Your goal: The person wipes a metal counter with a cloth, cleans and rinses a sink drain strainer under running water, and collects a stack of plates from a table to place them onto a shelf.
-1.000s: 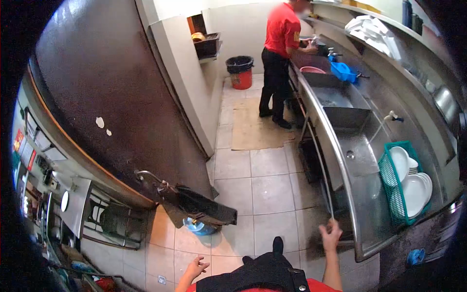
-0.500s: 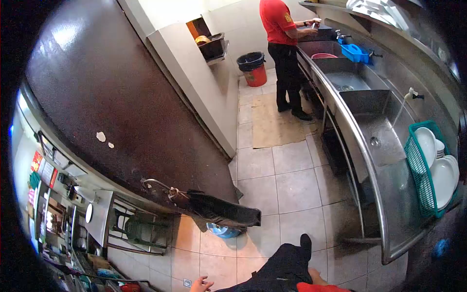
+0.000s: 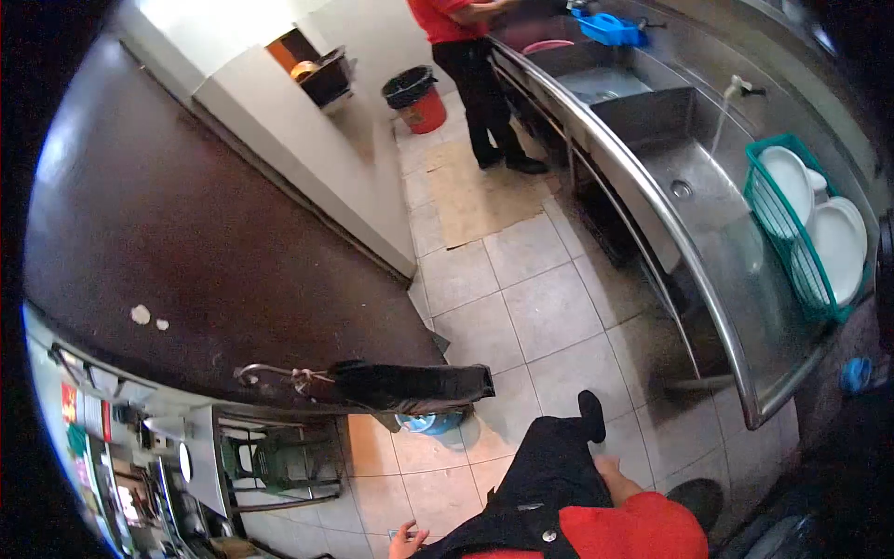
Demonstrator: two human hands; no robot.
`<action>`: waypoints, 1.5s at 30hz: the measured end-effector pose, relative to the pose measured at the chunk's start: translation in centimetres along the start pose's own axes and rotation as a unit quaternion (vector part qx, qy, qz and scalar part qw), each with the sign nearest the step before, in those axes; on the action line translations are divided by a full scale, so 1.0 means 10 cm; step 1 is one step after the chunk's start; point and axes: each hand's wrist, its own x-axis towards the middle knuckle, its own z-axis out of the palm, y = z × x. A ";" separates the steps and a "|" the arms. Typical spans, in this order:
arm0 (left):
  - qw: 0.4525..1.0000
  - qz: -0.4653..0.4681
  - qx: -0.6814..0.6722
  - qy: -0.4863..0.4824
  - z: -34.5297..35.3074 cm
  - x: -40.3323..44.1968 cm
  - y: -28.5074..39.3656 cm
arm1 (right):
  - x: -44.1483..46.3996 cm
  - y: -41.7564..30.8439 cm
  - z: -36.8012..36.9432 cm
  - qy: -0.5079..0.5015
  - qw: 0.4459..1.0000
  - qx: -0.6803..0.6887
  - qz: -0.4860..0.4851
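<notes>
My left hand hangs low at the bottom edge over the tiled floor, fingers apart and holding nothing. Beside my dark trousers, my right hand is down by the thigh; its fingers are partly hidden and no held thing shows. Ahead on the right, a green basket holds white plates at the near end of the steel sink. Neither hand touches it. Water runs from the tap into the nearest basin.
A large brown door stands on my left, with a black bundle at its edge. A co-worker in red stands at the far sinks on flattened cardboard. A red bin stands beyond. A blue tub is behind the door.
My view has shifted, so the sinks, basket and co-worker sit higher in view, with the co-worker further left. More of my body shows. Both hands stay low at my sides.
</notes>
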 end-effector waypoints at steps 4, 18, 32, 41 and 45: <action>0.998 -0.020 0.059 0.004 -0.09 0.21 -0.05 | 0.33 -0.01 0.18 0.026 0.999 -0.016 0.026; 1.000 -0.021 -0.003 0.016 -0.09 0.76 -0.67 | 0.42 -0.21 0.02 -0.037 0.998 -0.042 0.011; 0.970 -0.165 -0.176 -0.009 0.19 1.06 -0.09 | 0.27 0.04 -0.37 -0.024 0.994 0.036 0.105; 0.989 0.096 0.079 -0.085 0.81 1.06 2.54 | 0.31 -0.58 -2.96 0.150 0.987 0.055 -0.013; 0.976 0.182 0.054 -0.111 1.17 1.30 3.49 | -0.70 -1.53 -4.36 0.330 0.865 0.247 -0.286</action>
